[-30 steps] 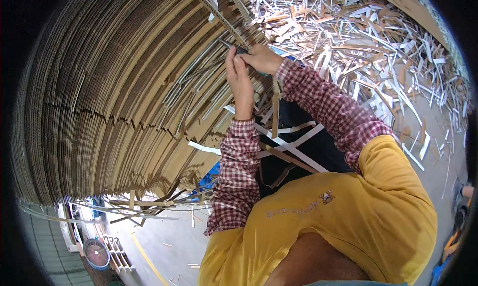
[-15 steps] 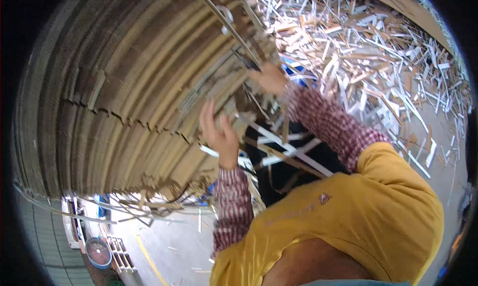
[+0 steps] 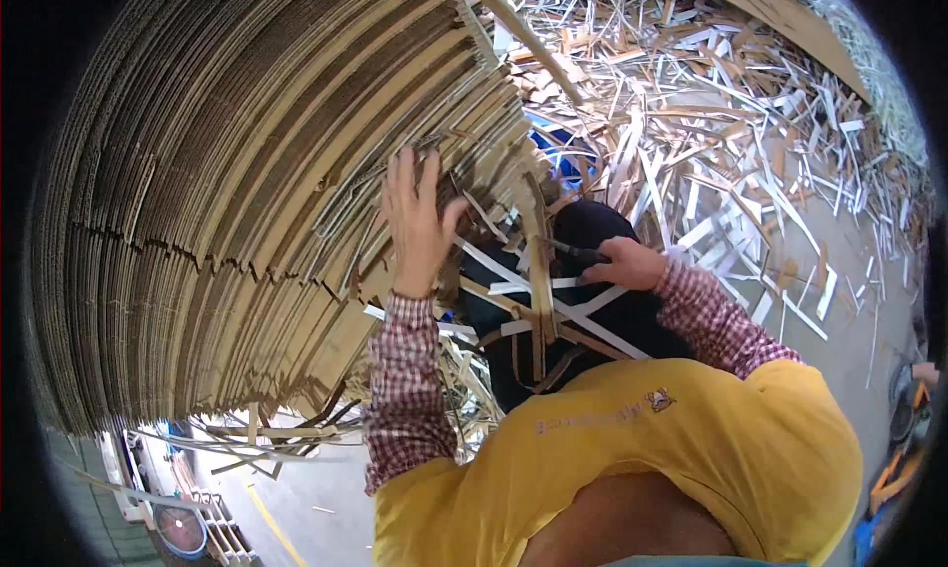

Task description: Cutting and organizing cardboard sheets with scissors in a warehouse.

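Observation:
A tall stack of cardboard sheets fills the left side, its layered edges facing me. My left hand lies against the near edge of the stack, fingers stretched and thumb apart. Over my lap, my right hand is closed round the dark handle of a tool. Its working end is hard to make out next to a brown cardboard strip in front of it. White and brown strips lie across my dark trousers.
A wide heap of cardboard and paper offcuts covers the floor at the far right. Something blue shows beside the stack. Loose strips stick out under the stack. A round fan-like object stands at the lower left.
My right hand has come back from the stack toward my lap with the tool. My left hand has moved slightly up and left along the edge. A brown strip now hangs over my lap.

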